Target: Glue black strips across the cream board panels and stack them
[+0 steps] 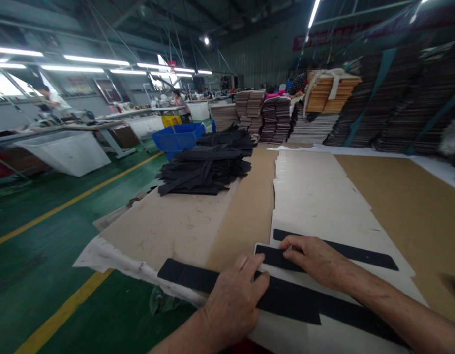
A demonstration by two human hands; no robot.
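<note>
My left hand (236,295) is curled over a long black fabric strip (190,276), with thumb and index finger close to the edge of a pale sheet. Part of that strip is hidden under the hand. To the right, my right hand (312,256) pinches at a second black strip (273,256) lying flat on the pale sheets (312,196). Just beyond its fingers, another black strip (363,254) rests on the pale sheets. The pale sheets overlap in a stepped row running away from me.
A heap of black strips (208,164) sits on the table's far left, beside a blue crate (179,135). Stacked sheets (316,128) line the back. Brown board (404,196) covers the table's right part. A green floor with yellow lines (83,196) lies left; people sit at distant benches.
</note>
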